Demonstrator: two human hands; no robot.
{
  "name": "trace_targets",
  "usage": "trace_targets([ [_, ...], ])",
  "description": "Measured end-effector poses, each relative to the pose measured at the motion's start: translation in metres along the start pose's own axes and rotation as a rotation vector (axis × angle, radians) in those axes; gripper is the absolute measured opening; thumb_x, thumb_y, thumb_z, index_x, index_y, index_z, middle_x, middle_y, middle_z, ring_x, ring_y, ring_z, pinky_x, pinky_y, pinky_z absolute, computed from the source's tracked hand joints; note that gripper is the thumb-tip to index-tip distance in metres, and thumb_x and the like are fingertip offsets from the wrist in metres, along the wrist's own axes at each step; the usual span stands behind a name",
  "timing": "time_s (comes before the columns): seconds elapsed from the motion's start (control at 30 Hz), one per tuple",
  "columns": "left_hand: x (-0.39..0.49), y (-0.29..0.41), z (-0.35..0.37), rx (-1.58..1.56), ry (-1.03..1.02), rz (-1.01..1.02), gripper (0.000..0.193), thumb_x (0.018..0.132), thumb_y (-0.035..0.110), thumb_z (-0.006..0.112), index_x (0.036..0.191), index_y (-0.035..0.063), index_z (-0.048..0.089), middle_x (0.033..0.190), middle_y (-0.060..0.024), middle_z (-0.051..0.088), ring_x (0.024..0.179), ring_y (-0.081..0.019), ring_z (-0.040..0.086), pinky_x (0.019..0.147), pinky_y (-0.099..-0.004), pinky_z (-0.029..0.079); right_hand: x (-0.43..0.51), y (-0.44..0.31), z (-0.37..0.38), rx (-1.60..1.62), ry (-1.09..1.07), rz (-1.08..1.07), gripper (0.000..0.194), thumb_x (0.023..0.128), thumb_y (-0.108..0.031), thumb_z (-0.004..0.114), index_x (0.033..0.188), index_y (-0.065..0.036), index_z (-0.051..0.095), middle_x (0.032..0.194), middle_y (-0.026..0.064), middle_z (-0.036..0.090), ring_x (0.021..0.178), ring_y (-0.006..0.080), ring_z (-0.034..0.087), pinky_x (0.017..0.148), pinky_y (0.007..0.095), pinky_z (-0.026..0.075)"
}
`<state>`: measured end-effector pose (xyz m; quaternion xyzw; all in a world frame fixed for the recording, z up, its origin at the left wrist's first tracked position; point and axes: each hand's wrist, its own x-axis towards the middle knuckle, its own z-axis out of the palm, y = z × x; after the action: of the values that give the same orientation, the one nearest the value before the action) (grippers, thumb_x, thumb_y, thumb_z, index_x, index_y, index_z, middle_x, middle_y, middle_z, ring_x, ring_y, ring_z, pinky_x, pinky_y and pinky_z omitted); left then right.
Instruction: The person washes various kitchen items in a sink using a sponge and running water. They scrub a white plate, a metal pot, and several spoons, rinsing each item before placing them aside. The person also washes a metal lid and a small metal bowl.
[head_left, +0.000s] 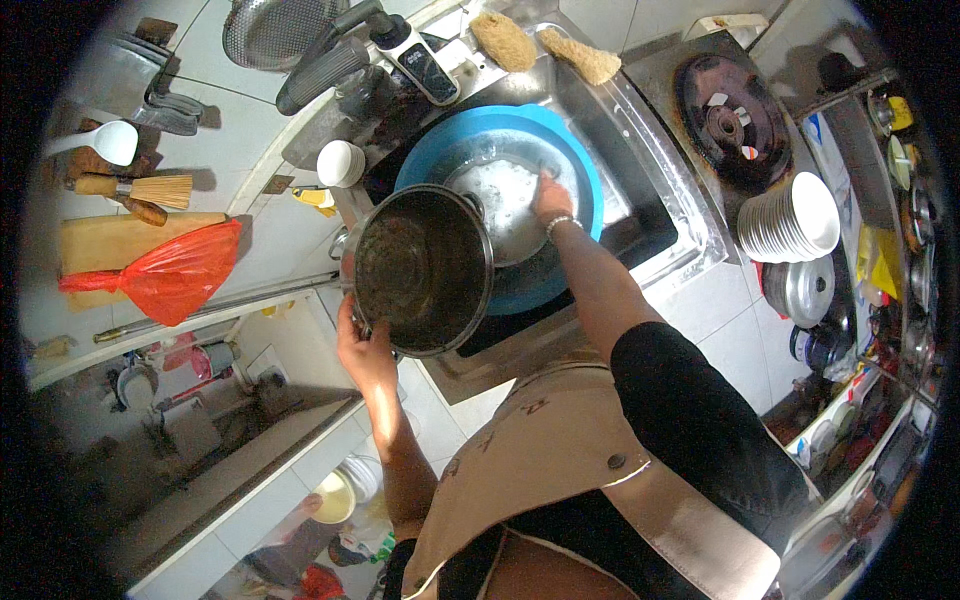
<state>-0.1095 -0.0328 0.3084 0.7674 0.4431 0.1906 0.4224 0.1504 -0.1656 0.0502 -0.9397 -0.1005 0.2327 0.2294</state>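
A deep metal pot (420, 270), dark inside, is tilted beside and partly over a blue plastic basin (589, 150) in the sink. My left hand (367, 349) grips the pot at its near left side, by the rim or handle. Inside the basin, cloudy, foamy water surrounds a round, pale piece whose kind I cannot tell. My right hand (553, 199) reaches into the basin at the foam, its fingertips partly hidden; whether it holds anything does not show. A beaded bracelet circles the right wrist.
Two loofah sponges (504, 41) lie behind the metal sink (686, 225). Small white bowls (341, 163) stand left of the basin. A burner (731, 124), a stack of white bowls (814, 217) and a lidded pot (810, 292) are at right. A red plastic bag (184, 270) hangs at left.
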Motion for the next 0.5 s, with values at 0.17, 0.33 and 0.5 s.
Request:
trace_targets([
  [0.17,-0.002,-0.002,0.0,-0.045,0.009,-0.007,0.049,0.074,-0.013,0.053,0.121,-0.0035,0.044,0.109,-0.0103,0.057,0.097,-0.0154,0.055,0.083,-0.0242,0.042,0.01,0.011,0.011,0.045,0.026,0.051,0.032,0.088,-0.019,0.037,0.118,-0.007,0.044,0.099,0.0206,0.06,0.095,0.034,0.058,0.079,0.0427,0.047],
  [0.33,-0.003,-0.002,0.002,-0.093,-0.015,0.054,0.048,0.075,-0.012,0.053,0.122,-0.0043,0.043,0.11,-0.0112,0.057,0.097,-0.016,0.055,0.083,-0.0248,0.043,0.014,0.012,0.007,0.088,0.04,0.07,0.046,0.094,-0.034,0.022,0.113,-0.002,0.05,0.107,0.0191,0.058,0.099,0.034,0.056,0.088,0.0419,0.041],
  [0.5,-0.003,-0.002,0.002,-0.097,-0.013,0.093,0.047,0.077,-0.009,0.054,0.122,-0.0052,0.042,0.11,-0.0127,0.057,0.096,-0.0162,0.055,0.081,-0.0242,0.043,0.01,0.008,0.001,0.034,0.044,0.057,0.038,0.094,-0.026,0.026,0.115,-0.004,0.048,0.104,0.0172,0.059,0.098,0.0327,0.056,0.085,0.0412,0.043],
])
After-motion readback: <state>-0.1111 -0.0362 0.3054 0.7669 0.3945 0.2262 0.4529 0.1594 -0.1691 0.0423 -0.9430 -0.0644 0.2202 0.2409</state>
